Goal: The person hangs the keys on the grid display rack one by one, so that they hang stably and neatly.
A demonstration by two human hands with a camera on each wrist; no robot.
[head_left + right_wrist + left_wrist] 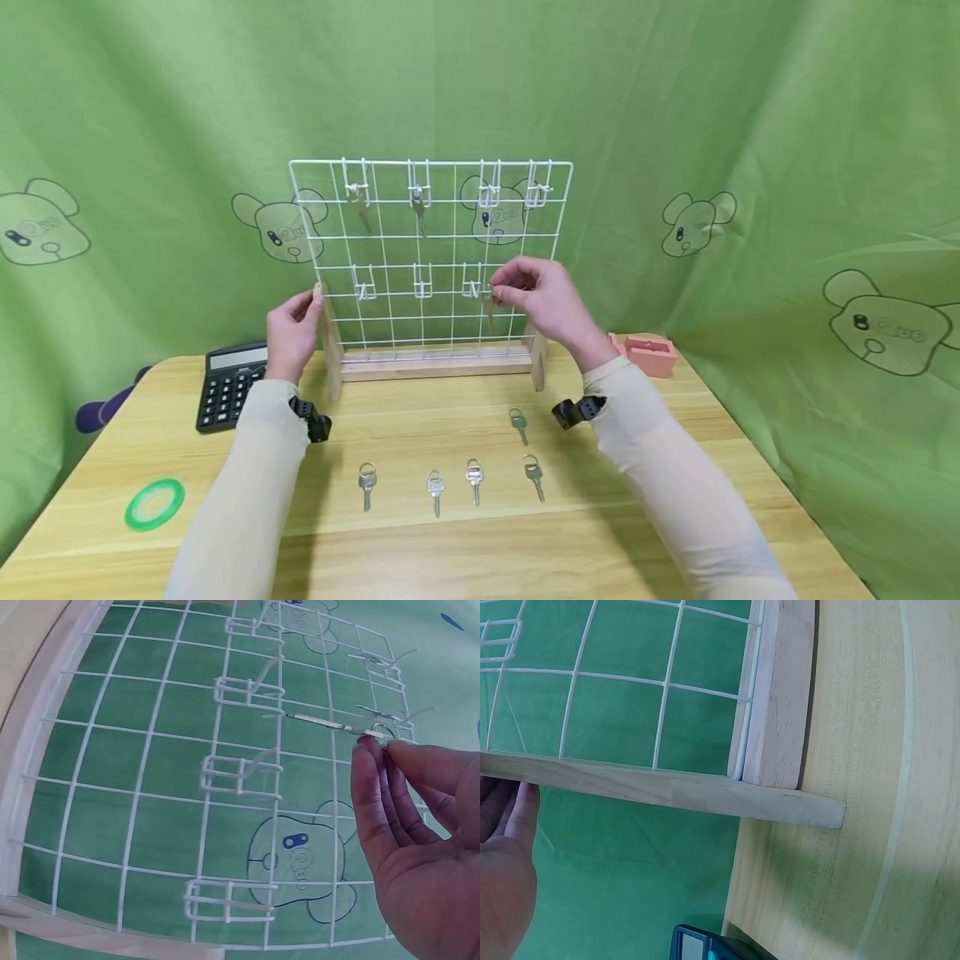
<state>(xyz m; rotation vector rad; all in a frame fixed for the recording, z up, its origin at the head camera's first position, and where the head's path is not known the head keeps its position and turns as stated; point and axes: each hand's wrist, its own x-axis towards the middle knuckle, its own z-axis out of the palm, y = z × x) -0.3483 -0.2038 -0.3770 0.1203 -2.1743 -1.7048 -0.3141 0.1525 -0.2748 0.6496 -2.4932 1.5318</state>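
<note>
A white wire grid rack (pixel 454 235) in a wooden stand holds two rows of hooks. My left hand (pixel 292 333) grips the stand's left wooden post (pixel 667 787) near its top; some fingertips hide behind it in the left wrist view. Between thumb and fingertips, my right hand (pixel 542 302) pinches a key (pixel 330 724) by its ring, before the lower row, right of a bare hook (pixel 471 289). Two keys hang on the top row, a left one (pixel 362 212) and another key (pixel 419 212) beside it. Both top right hooks (pixel 537 197) are bare.
Several ringed keys lie on the table, among them one key (pixel 519 425) nearer the rack and a key (pixel 367 485) at left. A black calculator (pixel 225 392) and a green tape roll (pixel 154 504) lie left. Pink holder (pixel 651 357) stands right. Green curtain (pixel 480 83) hangs behind.
</note>
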